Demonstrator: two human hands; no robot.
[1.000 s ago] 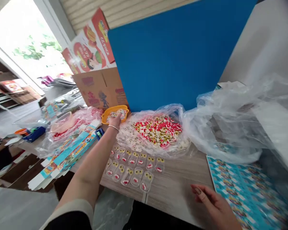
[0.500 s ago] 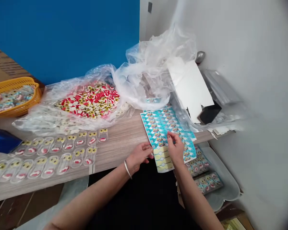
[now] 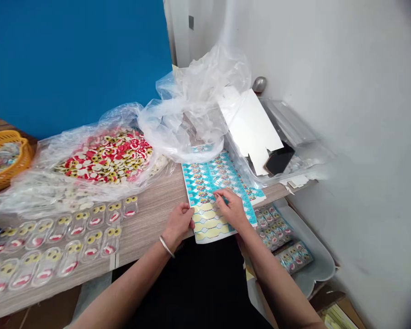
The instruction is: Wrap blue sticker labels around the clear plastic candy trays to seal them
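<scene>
Sticker sheet point(image 3: 205, 196), head view: it lay flat on the table point(image 3: 157, 201), directly in front of the person, with its near end at the table's edge. Blue printed rows covered its far part. Yellow strips point(image 3: 205, 228) without that print stood at its near end and were judged to be backing already stripped.

Left hand point(image 3: 180, 226): placed at the left edge of the sheet, fingers curled, thumb side against the paper. Whether it gripped the edge or only rested there could not be told.

Right hand point(image 3: 233, 210): placed above the sheet, near the border between print and yellow strips, with thumb and forefinger drawn together. Whether a sticker was pinched between them could not be told.

Two rows of clear trays point(image 3: 96, 217) stood left of the sheet, the visible ones holding yellow eye pieces and a red mouth piece. Beyond these, left of the sheet's far end, lay an open plastic bag of loose candies point(image 3: 113, 157). A crumpled clear bag point(image 3: 178, 123) overhung the sheet's far end. Packs point(image 3: 296, 256) sat in a grey bin point(image 3: 324, 246), below and right of the sheet.

Step in hand, as judged: working a sticker at the peeling border. The next move appeared to call for a steady left hand on the sheet's edge and a low, even lift by the right fingertips, to avoid creasing or tearing.
</scene>
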